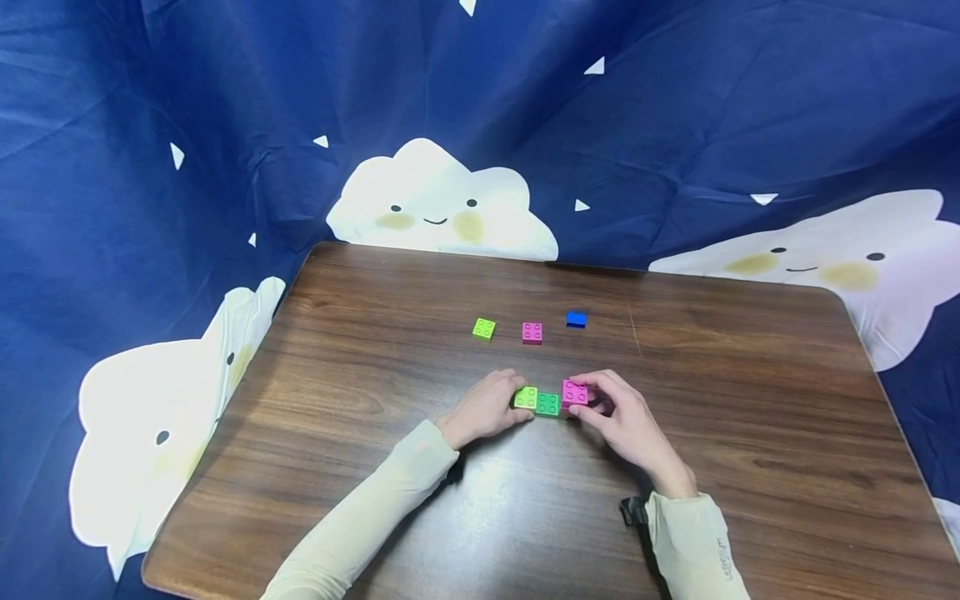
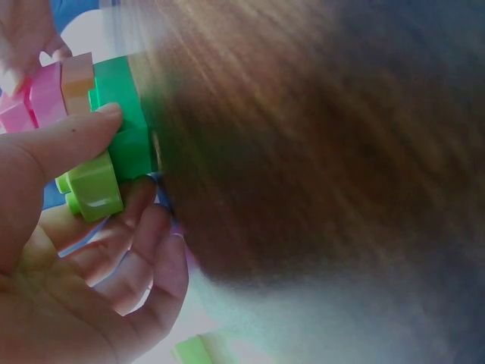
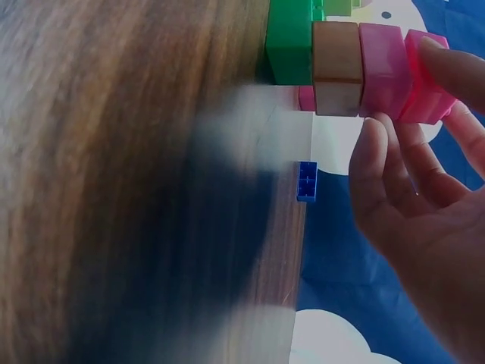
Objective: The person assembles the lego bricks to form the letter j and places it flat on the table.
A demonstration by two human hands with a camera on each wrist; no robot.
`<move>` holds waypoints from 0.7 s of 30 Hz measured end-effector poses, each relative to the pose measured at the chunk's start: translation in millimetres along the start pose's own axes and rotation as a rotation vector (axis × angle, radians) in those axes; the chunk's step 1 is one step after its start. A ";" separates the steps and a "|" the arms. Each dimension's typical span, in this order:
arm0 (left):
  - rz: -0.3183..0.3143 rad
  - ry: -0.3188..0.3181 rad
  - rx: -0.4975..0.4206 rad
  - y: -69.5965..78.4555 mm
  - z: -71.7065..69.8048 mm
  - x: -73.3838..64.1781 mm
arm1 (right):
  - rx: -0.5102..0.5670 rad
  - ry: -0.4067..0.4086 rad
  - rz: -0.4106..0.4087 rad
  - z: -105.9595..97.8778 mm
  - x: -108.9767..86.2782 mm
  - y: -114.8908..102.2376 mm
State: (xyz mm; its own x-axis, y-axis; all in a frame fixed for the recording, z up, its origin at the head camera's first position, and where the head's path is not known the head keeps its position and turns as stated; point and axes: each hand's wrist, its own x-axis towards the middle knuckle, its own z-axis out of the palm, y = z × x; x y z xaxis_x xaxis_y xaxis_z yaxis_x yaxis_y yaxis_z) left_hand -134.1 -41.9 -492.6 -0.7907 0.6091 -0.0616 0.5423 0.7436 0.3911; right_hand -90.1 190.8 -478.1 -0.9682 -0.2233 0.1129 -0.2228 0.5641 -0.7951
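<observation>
A small stack of toy building bricks stands at the middle of the table between both hands. My left hand (image 1: 491, 406) pinches its left end, the thumb along a green brick (image 2: 121, 114) and the fingers curled at the other side. A lime brick (image 1: 527, 397) sits on top of the green at that end. At the right end, a brown brick (image 3: 336, 68) and a pink brick (image 3: 385, 68) rise in a column. My right hand (image 1: 624, 419) holds the bright pink brick (image 1: 575, 392) at its top between thumb and fingers.
Beyond the hands, a loose lime brick (image 1: 483, 329), a pink brick (image 1: 532, 333) and a blue brick (image 1: 576, 319) lie in a row on the wooden table (image 1: 360, 358). A dark blue cloth (image 1: 637, 142) with white clouds hangs behind the table's far edge.
</observation>
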 end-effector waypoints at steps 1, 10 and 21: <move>0.000 0.000 0.001 -0.2 0.0 0.1 | 0.000 0.002 0.000 -0.2 0.2 -0.1; 0.005 -0.001 0.000 -1.1 0.5 1.2 | -0.005 0.007 0.025 -1.3 1.1 -1.8; 0.019 0.008 -0.014 -1.2 -0.5 1.0 | -0.015 -0.004 0.027 -2.0 0.6 -4.0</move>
State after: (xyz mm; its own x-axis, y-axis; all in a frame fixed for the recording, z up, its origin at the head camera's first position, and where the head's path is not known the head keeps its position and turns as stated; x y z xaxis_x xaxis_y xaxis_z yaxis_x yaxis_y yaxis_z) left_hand -135.7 -42.3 -492.7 -0.7825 0.6208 -0.0470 0.5533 0.7280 0.4048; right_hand -89.9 190.0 -473.6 -0.9733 -0.2113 0.0894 -0.1987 0.5820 -0.7885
